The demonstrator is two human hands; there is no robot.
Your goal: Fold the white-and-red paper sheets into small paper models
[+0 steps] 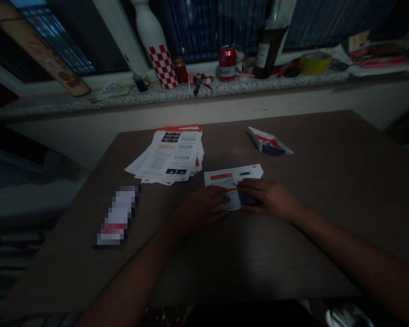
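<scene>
A partly folded sheet of printed paper (231,175) lies on the brown table in front of me, white with orange blocks and a dark blue patch. My left hand (204,206) rests on its left part, fingers stretched out and lying flat. From the other side, my right hand (267,197) presses on its right part, also with fingers extended over the blue patch. Beyond the right hand sits a folded paper boat (271,143) in white, red and blue. The lower edge of the sheet is partly covered by my fingers.
A fanned stack of printed sheets (170,156) lies at the table's back left. Nearer on the left is a phone (117,215), its screen blurred out. Along the granite windowsill (122,97) stand a checkered bottle (162,63), a red can (227,63), a dark bottle (264,54) and yellow tape (314,62).
</scene>
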